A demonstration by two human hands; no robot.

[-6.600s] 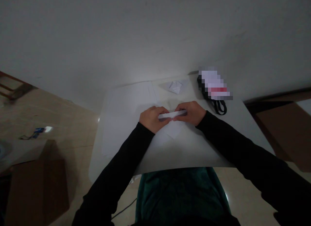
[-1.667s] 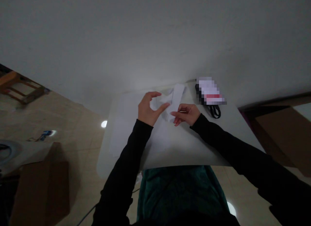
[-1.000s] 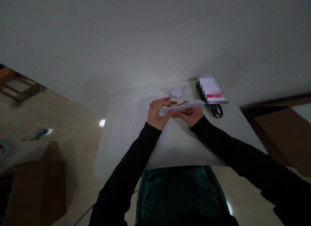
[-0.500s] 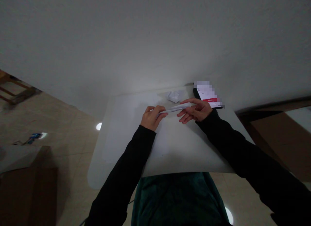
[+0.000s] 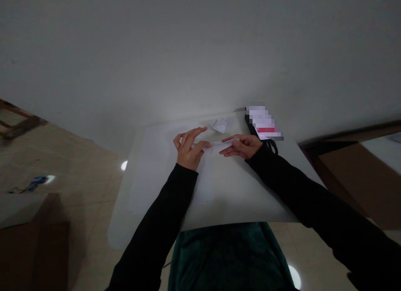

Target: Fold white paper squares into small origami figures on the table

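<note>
Teal fabric (image 5: pixel 225 257) fills the very bottom of the view, right under the near edge of the pale white worktop (image 5: pixel 250 191), with both black sleeves reaching forward over it. A couple of flat white paper sheets (image 5: pixel 156 165) lie on the left part, hard to tell apart from the surface in this dim light.

Past those, the left hand (image 5: pixel 188 151) has its grip closed on the left end of a narrow folded strip of white paper (image 5: pixel 219 146), thumb underneath pinching it while the upper fingers stick out straight. The right hand (image 5: pixel 244 145) pinches the other end, fingers together on it. The strip hangs between the two hands just above the worktop, roughly level. I'd call this the creasing stage, with a fold being pressed or lined up. Whatever fold comes next, I reckon it needs both pinches firm and the edges matched up, since thin paper slips easily.

Further back sits a small crumpled-looking folded white paper piece (image 5: pixel 219 125), and to its right a black object with looped straps (image 5: pixel 271 145), just beside the right wrist. Behind it all is a plain grey-white wall (image 5: pixel 200 53).
</note>
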